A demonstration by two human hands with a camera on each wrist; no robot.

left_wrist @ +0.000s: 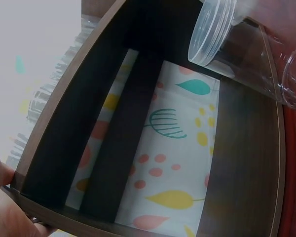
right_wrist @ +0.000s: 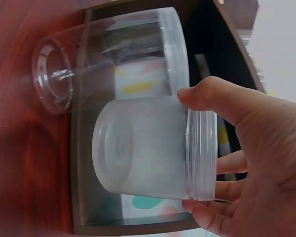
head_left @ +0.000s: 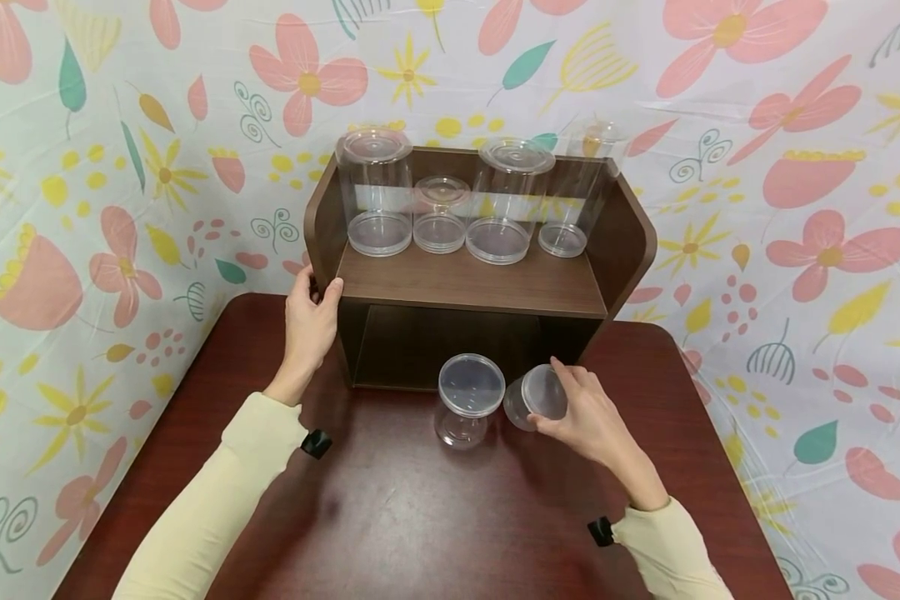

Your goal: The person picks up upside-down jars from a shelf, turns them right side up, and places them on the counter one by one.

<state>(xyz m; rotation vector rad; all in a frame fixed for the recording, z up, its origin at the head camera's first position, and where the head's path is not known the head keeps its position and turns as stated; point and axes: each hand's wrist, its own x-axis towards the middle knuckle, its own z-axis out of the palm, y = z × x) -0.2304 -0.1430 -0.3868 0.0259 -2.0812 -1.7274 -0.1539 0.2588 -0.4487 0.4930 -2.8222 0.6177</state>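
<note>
My left hand (head_left: 311,323) grips the left side of a dark brown two-tier shelf (head_left: 465,287), the thumb lying near the front edge of its upper board. With the thumb and fingers of my right hand (head_left: 591,414), I hold a small clear plastic jar (right_wrist: 143,148) around its lidded end. That jar is tilted in front of the shelf's lower opening. Just to its left, a taller clear jar (head_left: 471,387) with a lid stands upright on the table. In the right wrist view, the two jars appear side by side.
On the upper board stand a tall clear jar (head_left: 377,192) at left, a short one (head_left: 441,215), another tall one (head_left: 510,200), and a narrow tall one (head_left: 570,204) at right. The reddish-brown table (head_left: 420,517) backs onto a flowered cloth (head_left: 450,75).
</note>
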